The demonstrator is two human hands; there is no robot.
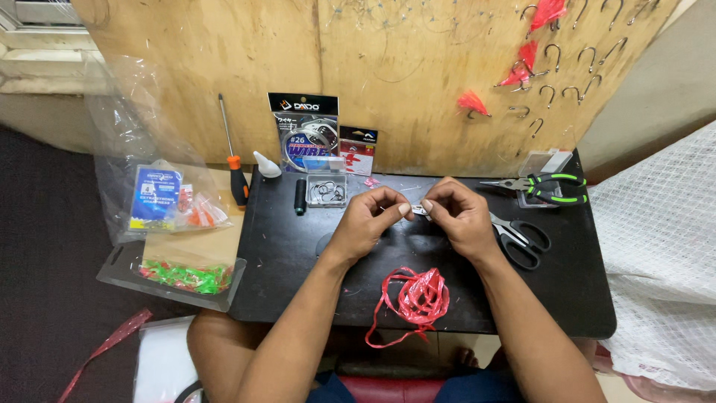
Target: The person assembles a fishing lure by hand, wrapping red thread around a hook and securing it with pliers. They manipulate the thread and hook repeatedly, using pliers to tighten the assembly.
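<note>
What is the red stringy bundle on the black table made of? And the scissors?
The red bundle looks like thin plastic ribbon: it is shiny, crinkly and half see-through. The scissors seem to have metal blades, grey and gleaming, with black handles that are probably plastic.

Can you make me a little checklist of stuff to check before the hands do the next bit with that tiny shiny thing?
1. Both hands on the piece: left hand and right hand pinch a small metal piece between their fingertips. Ok.
2. What the piece is exactly: too small to tell. Cannot tell.
3. Red plastic strip bundle close by: it lies on the black tray just below the hands. Ok.
4. Scissors within reach: beside the right hand, blades partly hidden under it. Ok.
5. Pliers at hand: lying at the tray's far right. Ok.
6. Small clear box of hooks: open, left of the hands. Ok.
</note>
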